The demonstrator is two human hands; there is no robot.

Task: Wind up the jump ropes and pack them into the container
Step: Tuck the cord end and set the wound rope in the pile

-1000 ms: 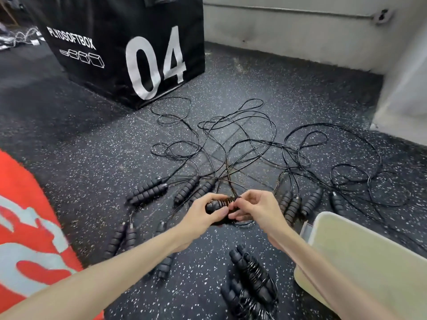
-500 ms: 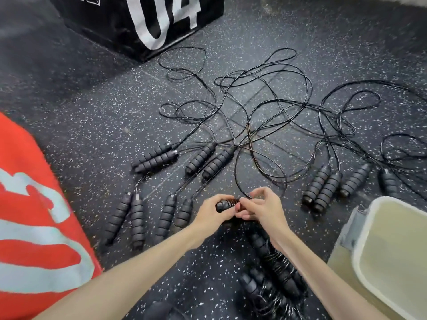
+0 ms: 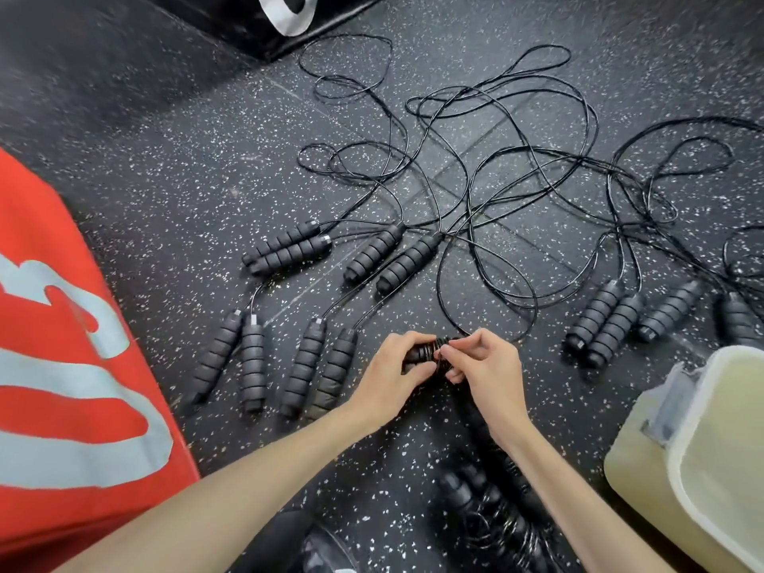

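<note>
Where ropes sprawl: speckled blk floor.

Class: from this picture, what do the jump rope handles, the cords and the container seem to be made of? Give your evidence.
Handles: probably matte black foam, ribbed into soft-looking rings. Cords: thin, glossy black, perhaps plastic-coated cable, since they catch light. Container: translucent whitish plastic, with a smooth rim.

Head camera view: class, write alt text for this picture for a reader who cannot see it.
Two bare hands wind a thin black cord round a pair of jump rope handles: the left hand grips them, the right hand pinches the cord. More black handles and tangled cords lie on the speckled floor, with an open pale container at the right.
</note>
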